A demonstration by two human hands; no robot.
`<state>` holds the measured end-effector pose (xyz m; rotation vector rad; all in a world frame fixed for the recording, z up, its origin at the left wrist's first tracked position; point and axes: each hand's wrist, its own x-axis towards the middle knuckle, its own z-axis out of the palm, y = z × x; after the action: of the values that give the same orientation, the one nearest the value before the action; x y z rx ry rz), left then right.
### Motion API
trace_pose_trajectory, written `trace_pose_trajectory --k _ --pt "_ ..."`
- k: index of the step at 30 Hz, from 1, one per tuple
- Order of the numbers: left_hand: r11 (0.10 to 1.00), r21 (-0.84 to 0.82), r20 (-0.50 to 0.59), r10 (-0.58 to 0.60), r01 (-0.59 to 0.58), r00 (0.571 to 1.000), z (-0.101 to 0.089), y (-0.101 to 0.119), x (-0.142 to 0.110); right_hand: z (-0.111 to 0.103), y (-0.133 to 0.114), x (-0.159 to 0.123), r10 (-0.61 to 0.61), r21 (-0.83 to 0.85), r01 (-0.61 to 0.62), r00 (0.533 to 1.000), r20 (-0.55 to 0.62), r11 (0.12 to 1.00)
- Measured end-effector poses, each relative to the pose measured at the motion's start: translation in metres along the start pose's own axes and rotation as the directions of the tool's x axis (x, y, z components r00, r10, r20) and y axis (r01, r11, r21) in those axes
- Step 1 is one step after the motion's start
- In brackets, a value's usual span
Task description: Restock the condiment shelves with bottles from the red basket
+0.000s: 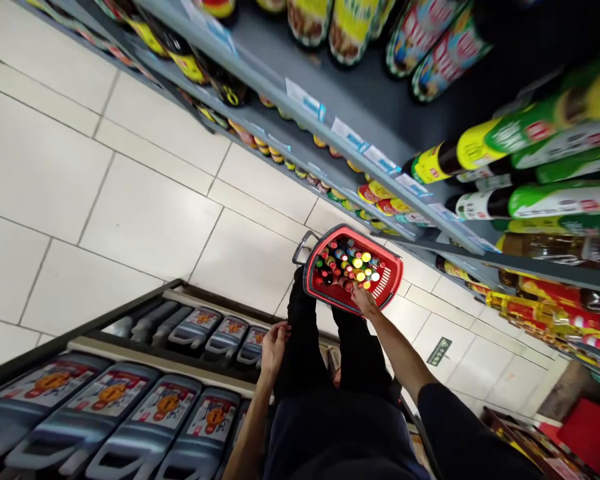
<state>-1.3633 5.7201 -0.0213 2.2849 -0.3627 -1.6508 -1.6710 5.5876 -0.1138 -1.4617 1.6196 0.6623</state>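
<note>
A red shopping basket (pixel 394 267) with a dark handle stands on the floor before my legs. Several small bottles (pixel 359 263) with red, yellow, white and green caps stand close together inside it. My right hand (pixel 364 300) reaches over the near rim, its fingers closed at the top of a red-capped bottle (pixel 349 285); the fingertips are small and partly hidden. Beside my left thigh hangs my left hand (pixel 275 343), loosely curled with the fingers a little apart and nothing visible in it. Nearest to it are large jugs (pixel 229 335) on the left shelf.
Grey shelving (pixel 330 127) with sauce bottles (pixel 535 137) and price tags runs along the far and right side. More big jugs (pixel 155 407) fill the lower left rack. Pale tiles (pixel 155 213) cover the aisle floor, with a dark green floor sign (pixel 439 351) at right.
</note>
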Motion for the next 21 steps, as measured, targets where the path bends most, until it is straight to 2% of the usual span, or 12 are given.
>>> trace_pose_trajectory --k 3,7,9,10,12,14,15,17,18,19,20,21 --pt "0.998 -0.017 0.030 0.062 -0.062 0.998 -0.007 0.040 -0.002 -0.027 0.007 -0.070 0.068 -0.017 -0.069 0.997 -0.043 0.997" --pt "0.980 -0.009 0.116 0.201 -0.201 0.973 -0.005 0.118 -0.024 -0.066 -0.006 -0.178 0.110 0.033 -0.105 0.969 -0.221 0.994" --pt "0.948 -0.003 0.226 0.312 -0.319 0.923 0.000 0.164 -0.048 -0.092 -0.014 -0.232 0.090 0.085 -0.062 0.919 -0.384 0.994" --pt "0.923 0.002 0.306 0.366 -0.385 0.879 0.003 0.187 -0.063 -0.107 -0.019 -0.258 0.052 0.110 0.005 0.861 -0.506 0.994" --pt "0.858 0.023 0.495 0.437 -0.514 0.751 0.005 0.233 -0.101 -0.145 -0.029 -0.309 -0.051 0.115 0.182 0.714 -0.698 0.977" --pt "0.767 0.032 0.674 0.457 -0.641 0.580 0.003 0.275 -0.145 -0.192 -0.043 -0.359 -0.134 0.102 0.338 0.608 -0.783 0.936" --pt "0.710 0.012 0.746 0.463 -0.704 0.479 -0.001 0.295 -0.167 -0.218 -0.051 -0.383 -0.152 0.111 0.401 0.568 -0.809 0.909" --pt "0.570 -0.078 0.848 0.469 -0.818 0.245 -0.009 0.331 -0.211 -0.276 -0.067 -0.431 -0.124 0.155 0.486 0.495 -0.860 0.860" --pt "0.488 -0.124 0.866 0.478 -0.864 0.146 -0.012 0.348 -0.232 -0.306 -0.074 -0.454 -0.133 0.138 0.539 0.434 -0.891 0.831" --pt "0.402 -0.154 0.863 0.499 -0.902 0.075 -0.013 0.364 -0.252 -0.337 -0.080 -0.476 -0.135 0.119 0.584 0.372 -0.918 0.803" --pt "0.319 -0.163 0.842 0.538 -0.934 0.037 -0.013 0.379 -0.272 -0.367 -0.085 -0.496 -0.136 0.094 0.627 0.308 -0.942 0.774" --pt "0.246 -0.160 0.805 0.593 -0.956 0.018 -0.011 0.393 -0.292 -0.398 -0.088 -0.515 -0.110 0.088 0.655 0.255 -0.961 0.750"
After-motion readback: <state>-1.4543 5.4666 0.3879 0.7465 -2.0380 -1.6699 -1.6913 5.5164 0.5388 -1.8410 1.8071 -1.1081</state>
